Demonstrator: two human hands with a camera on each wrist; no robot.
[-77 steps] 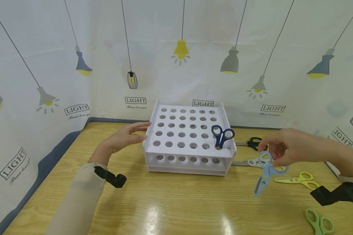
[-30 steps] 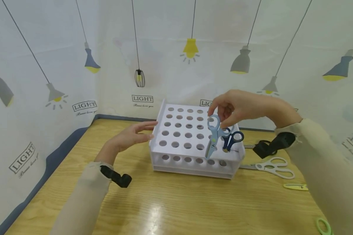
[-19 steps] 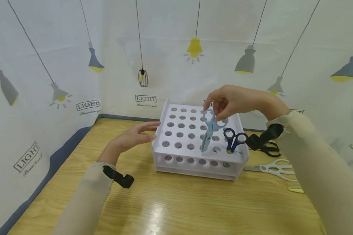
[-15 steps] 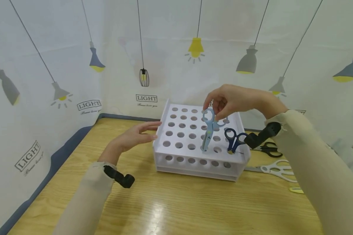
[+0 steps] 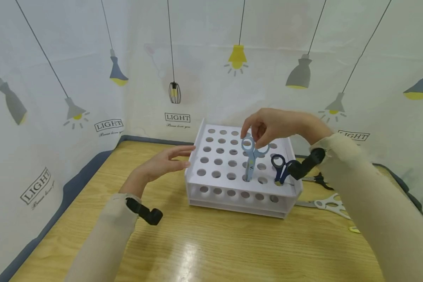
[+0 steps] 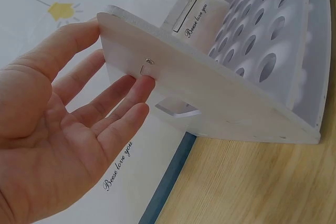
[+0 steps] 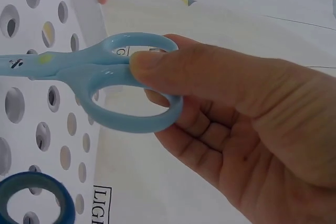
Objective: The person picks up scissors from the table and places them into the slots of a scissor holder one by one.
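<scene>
A white rack (image 5: pixel 215 180) with rows of round holes stands on the wooden table. My right hand (image 5: pixel 273 125) pinches light blue scissors (image 5: pixel 251 162) by the finger loops, thumb and fingers around them in the right wrist view. The scissors point down, their tip in a front-row hole. Dark blue scissors (image 5: pixel 279 168) stand upright in the hole at the front right corner, partly behind the wrist camera. With fingers extended, my left hand (image 5: pixel 163 162) touches the rack's left side panel (image 6: pixel 210 93).
Right of the rack lie black-handled scissors (image 5: pixel 319 179) and white-handled scissors (image 5: pixel 329 204), both partly hidden by the right sleeve (image 5: pixel 359 184). A bit of a yellow thing (image 5: pixel 354 229) shows beside that sleeve. A lamp-printed cloth (image 5: pixel 211 70) hangs behind the table.
My right hand has carried the light blue scissors left from beside the rack to over it, then lowered them into a front-row hole. The left hand stays at the rack's side.
</scene>
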